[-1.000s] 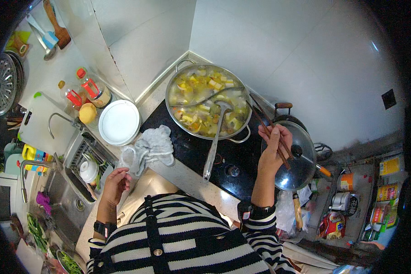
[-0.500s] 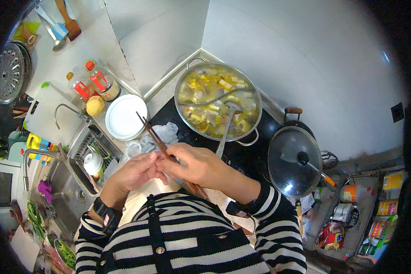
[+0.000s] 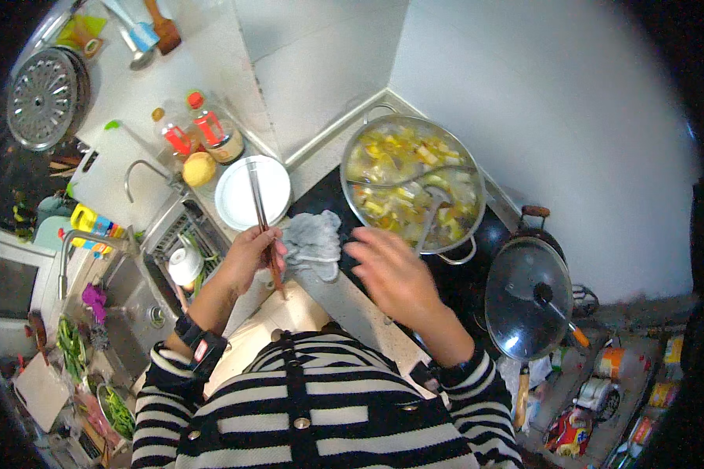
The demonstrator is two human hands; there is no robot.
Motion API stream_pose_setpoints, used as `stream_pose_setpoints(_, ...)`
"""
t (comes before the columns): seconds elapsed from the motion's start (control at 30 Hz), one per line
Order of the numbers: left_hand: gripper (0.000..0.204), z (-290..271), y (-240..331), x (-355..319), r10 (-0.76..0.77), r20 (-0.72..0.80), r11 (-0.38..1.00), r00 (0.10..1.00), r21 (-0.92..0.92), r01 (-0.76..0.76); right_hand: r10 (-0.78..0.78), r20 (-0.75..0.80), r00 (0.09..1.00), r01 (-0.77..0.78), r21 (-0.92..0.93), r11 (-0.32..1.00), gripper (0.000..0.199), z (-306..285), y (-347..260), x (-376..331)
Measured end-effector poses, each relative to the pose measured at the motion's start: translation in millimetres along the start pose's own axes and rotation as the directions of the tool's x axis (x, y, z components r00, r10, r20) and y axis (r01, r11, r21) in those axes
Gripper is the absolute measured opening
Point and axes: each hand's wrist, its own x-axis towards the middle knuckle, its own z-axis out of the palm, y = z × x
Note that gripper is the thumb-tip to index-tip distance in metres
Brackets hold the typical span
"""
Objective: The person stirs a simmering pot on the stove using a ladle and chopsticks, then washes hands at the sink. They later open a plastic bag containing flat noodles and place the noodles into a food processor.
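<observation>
The left hand (image 3: 252,254) is closed around a pair of chopsticks (image 3: 261,220), and their tips point away from the person, over a white plate (image 3: 238,205) just beyond this hand. Half a second ago both hands were together on the chopsticks in front of the chest; now the two hands are apart and only the left one has them. The right hand (image 3: 391,275) holds nothing, its fingers are spread and a little blurred, and it has moved to the right, toward a big pot (image 3: 360,144) of yellow soup which stands just beyond it. A ladle (image 3: 432,215) rests in the pot with its handle coming down near the right fingertips, not touching them. Between the hands lies a grey cloth (image 3: 311,244), close beside the left hand. To the right of the right hand a wok with a glass lid (image 3: 528,301) stands on the stove. To the left of the left hand is the sink (image 3: 129,293) with a white cup (image 3: 184,266).
</observation>
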Motion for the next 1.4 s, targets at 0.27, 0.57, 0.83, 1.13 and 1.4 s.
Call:
stream_pose_setpoints(0.27, 0.027, -69.8, -25.0, 73.7, 0.521, -0.159, 0.315, 0.839, 0.949, -0.016, 0.335, -0.285, 0.898, -0.371, -0.081, 0.925, 0.023, -25.6, 25.9, -57.7)
stream_pose_setpoints(0.57, 0.026, -72.6, -37.7, 140.3, 0.606, -0.127, 0.167, 0.785, 0.985, 0.03, 0.779, 0.133, 0.612, -0.63, 0.678, 0.379, 0.035, -0.4, 27.2, -102.6)
stream_pose_setpoints(0.83, 0.033, -66.0, -36.9, 143.4, 0.57, -0.082, 0.152, 0.817, 0.988, -0.007, 0.7, 0.511, 0.499, -0.546, 0.812, -0.204, 0.059, 8.4, 19.9, -86.2)
stream_pose_setpoints(1.13, 0.04, -79.2, -36.5, 95.1, 0.782, -0.06, 0.309, 0.621, 0.902, -0.302, 0.804, -0.197, 0.56, -0.828, -0.109, 0.55, 0.06, -21.2, 4.7, -100.3)
stream_pose_setpoints(1.4, 0.026, -115.5, -85.3, 24.9, 0.532, -0.306, 0.797, 0.789, 0.497, -0.345, 0.952, 0.245, 0.185, -0.669, 0.741, -0.061, 0.037, -39.5, 4.2, -92.7)
